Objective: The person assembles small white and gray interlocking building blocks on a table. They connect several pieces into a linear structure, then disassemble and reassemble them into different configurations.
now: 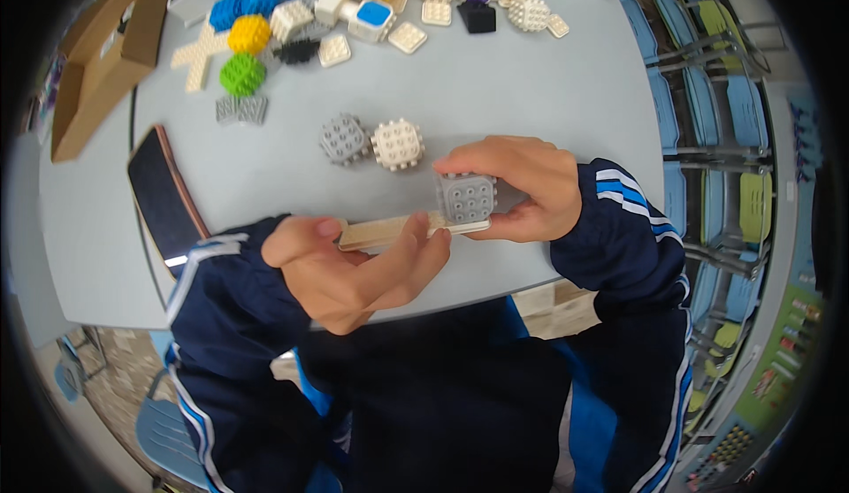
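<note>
Gripping the left part of a flat, cream-coloured plate (371, 232), the left hand (345, 276) has its thumb at the plate's left end and its fingers along the near side. The right hand (535, 183) is closed around the plate's other end, pinching a studded grey block (468, 199) there from above while its thumb lies lower, near the plate's edge. The block stands on the plate's right end, above the near part of a pale table (531, 86). Just beyond the hands, a grey cube (343, 138) and a white cube (398, 145) sit side by side. Farther off are a green block (242, 75), a yellow block (249, 34), blue blocks (260, 0) and a cross-shaped cream piece (199, 55). To the left lie a dark phone (164, 188), near the left sleeve (234, 272), and an open cardboard box (110, 60)
</note>
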